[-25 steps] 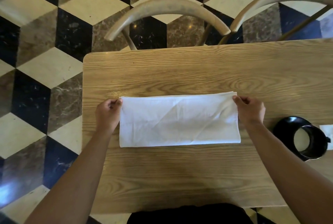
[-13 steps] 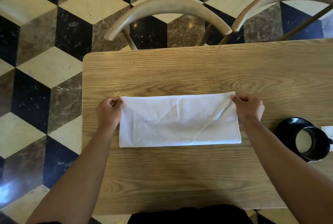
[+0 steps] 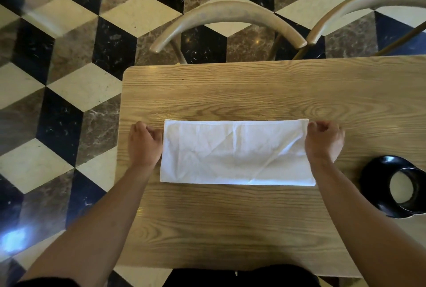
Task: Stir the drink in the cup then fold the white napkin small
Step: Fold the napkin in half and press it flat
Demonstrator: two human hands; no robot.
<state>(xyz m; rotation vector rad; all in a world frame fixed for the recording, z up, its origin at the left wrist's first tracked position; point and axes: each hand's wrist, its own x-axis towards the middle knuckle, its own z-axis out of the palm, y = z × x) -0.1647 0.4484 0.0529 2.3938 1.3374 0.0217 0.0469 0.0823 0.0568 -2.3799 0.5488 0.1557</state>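
While the white napkin (image 3: 237,151) lies flat as a long rectangle near mid-table, you hold it at both short ends. Your left hand (image 3: 145,145) sits at the napkin's 9 o'clock end, fingers curled in at the far corner; whether they truly pinch cloth I cannot tell, since the knuckles hide the tips. Your right hand (image 3: 325,140) is at the 3 o'clock end, fingers curled and clamped on the far corner, cloth bunching slightly under it. My read: gripping both far corners keeps the edges lined up, so the half-fold looks done and a further fold is next. Creases run diagonally across the cloth, so it may need smoothing.

The cup (image 3: 405,188) stands at 4 o'clock from the napkin, well apart, on a black saucer (image 3: 378,171), pale drink inside, no spoon visible in it. It looks parked there to stay clear of the folding.

The wooden table (image 3: 230,93) has strong grain and a rounded corner at 10 o'clock. Two curved chair backs (image 3: 228,12) stand at 12 o'clock. Beyond is a marble floor (image 3: 69,79) in a black, cream and brown cube pattern.
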